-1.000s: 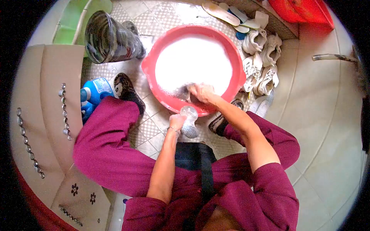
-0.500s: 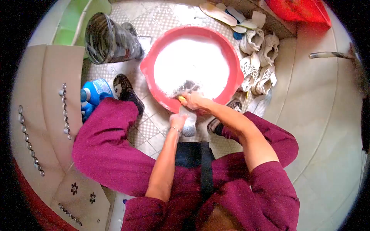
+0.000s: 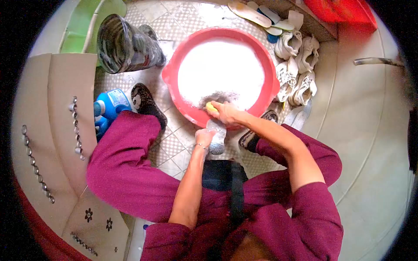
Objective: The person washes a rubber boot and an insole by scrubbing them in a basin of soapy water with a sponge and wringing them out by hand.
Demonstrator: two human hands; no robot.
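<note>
My left hand (image 3: 204, 137) is closed on a grey, wet-looking insole (image 3: 217, 143) at the near rim of a red basin (image 3: 174, 89). White suds (image 3: 220, 65) fill the basin, with a dark patch near the front edge. My right hand (image 3: 225, 113) is closed around a small yellow object (image 3: 211, 107) just above the insole's far end. Whether that object is a brush or a piece of soap cannot be made out. Foam hides what lies below the surface.
Several white shoes (image 3: 300, 82) and insoles (image 3: 249, 15) lie at the right and back. A grey bucket (image 3: 126, 45) stands at the left, near a blue bottle (image 3: 116, 102). Slippered feet flank the basin, and a cabinet (image 3: 72, 87) borders the left.
My right hand has shifted slightly, and more of the yellow object and the insole shows. The whole view has drifted a little. Both hands keep their grip.
</note>
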